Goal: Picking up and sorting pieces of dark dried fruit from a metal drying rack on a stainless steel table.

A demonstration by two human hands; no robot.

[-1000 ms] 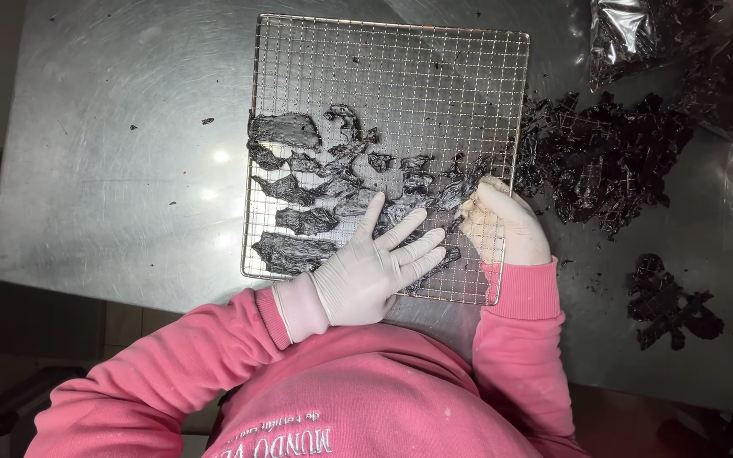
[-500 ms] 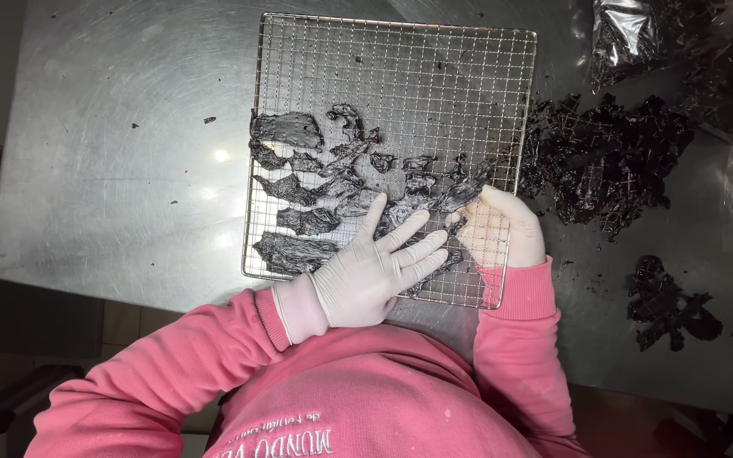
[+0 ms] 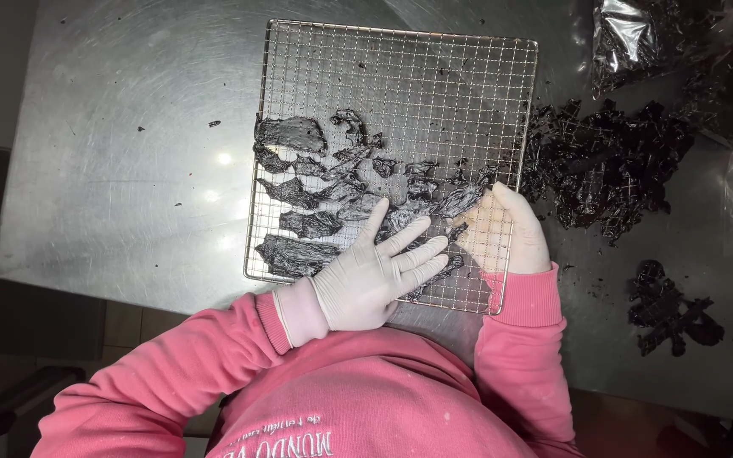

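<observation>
— Where are the hands?

— Both gloved, on the near part of the wire rack (image 3: 400, 76). The left hand (image 3: 372, 276) lies flat with fingers spread, pressing on dark strips (image 3: 316, 191). The right hand (image 3: 515, 233) rests at the rack's near right corner, its fingers curled on a dark piece; I cannot tell whether it grips.

— And the rack?

— On the steel table (image 3: 112, 153), strips filling its near left half. A heap (image 3: 608, 165) of the same dark stuff lies just right of it.
</observation>
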